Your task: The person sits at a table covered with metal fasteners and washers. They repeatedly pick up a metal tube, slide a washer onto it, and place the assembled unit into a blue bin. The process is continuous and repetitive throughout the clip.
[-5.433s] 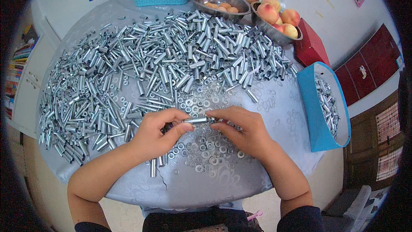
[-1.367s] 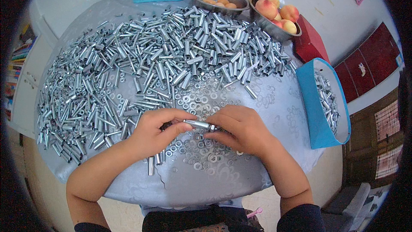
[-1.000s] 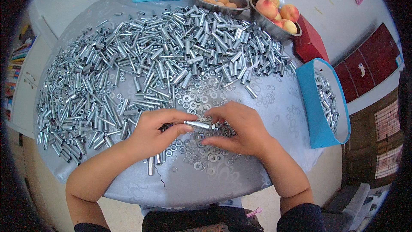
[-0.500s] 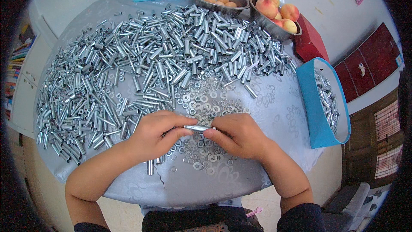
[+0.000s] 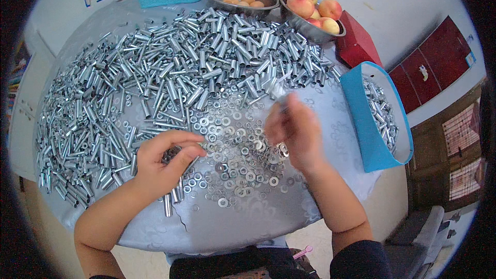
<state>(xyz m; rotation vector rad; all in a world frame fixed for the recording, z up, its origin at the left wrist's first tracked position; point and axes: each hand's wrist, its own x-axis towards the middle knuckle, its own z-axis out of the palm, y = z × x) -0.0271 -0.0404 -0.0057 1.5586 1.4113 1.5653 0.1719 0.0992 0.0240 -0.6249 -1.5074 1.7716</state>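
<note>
Head view: right hand [image 5: 295,133] pinches a blurred tube [image 5: 279,98]; washers [image 5: 235,144] (scattered) and blue bin [image 5: 361,124] nearby.

A short silver metal tube [image 5: 281,99], blurred, pinched upright in the right hand [image 5: 293,133] above scattered washers [image 5: 243,163].

Bright, glossy metal tubes [image 5: 170,72] and flat metal washers [image 5: 237,165] lie on a smooth, shiny grey cloth [image 5: 232,222]; blue plastic bin [image 5: 361,124] looks matt.
</note>
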